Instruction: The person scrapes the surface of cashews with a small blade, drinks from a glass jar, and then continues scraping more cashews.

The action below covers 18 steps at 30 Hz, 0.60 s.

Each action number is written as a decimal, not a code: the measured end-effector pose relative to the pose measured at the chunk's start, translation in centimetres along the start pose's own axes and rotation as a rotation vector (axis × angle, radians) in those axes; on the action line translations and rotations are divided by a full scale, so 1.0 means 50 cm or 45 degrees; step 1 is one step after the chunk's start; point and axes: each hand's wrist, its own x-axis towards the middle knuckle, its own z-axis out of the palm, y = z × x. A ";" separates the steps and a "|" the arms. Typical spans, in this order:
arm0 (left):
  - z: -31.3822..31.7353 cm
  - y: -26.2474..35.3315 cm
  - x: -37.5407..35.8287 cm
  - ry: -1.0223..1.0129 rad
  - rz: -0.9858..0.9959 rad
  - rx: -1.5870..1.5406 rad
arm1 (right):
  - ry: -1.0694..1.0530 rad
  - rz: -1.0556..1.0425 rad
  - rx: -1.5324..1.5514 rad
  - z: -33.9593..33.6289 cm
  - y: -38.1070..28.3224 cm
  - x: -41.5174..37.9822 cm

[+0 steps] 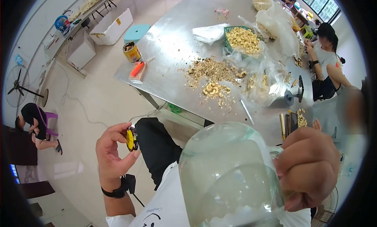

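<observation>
Left hand [116,152] out beside the bench [169,50], fingers pinching a small round yellow-and-dark piece [132,139], right hand [308,164] with fingers curled around the neck of a big clear jar [231,176], by the bench's near edge, loose cashews [214,89] beyond.

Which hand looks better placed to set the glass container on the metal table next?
Right, probably: the right hand holds the glass container and is close to the metal table. The left hand is farther from it and pinches a small yellow-and-dark disc.
</observation>
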 end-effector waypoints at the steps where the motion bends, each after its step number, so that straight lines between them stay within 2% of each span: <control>1: 0.001 0.004 -0.001 -0.005 0.002 0.007 | -0.011 0.013 0.023 0.004 0.003 -0.002; 4: 0.007 0.003 -0.004 -0.011 0.034 0.015 | -0.063 0.053 0.138 0.024 0.026 -0.008; 7: 0.017 -0.005 -0.016 -0.026 -0.021 -0.018 | -0.047 0.211 0.305 0.062 0.042 -0.030; 18: 0.023 -0.045 -0.021 -0.061 0.014 0.008 | -0.237 0.497 0.449 0.159 0.113 -0.115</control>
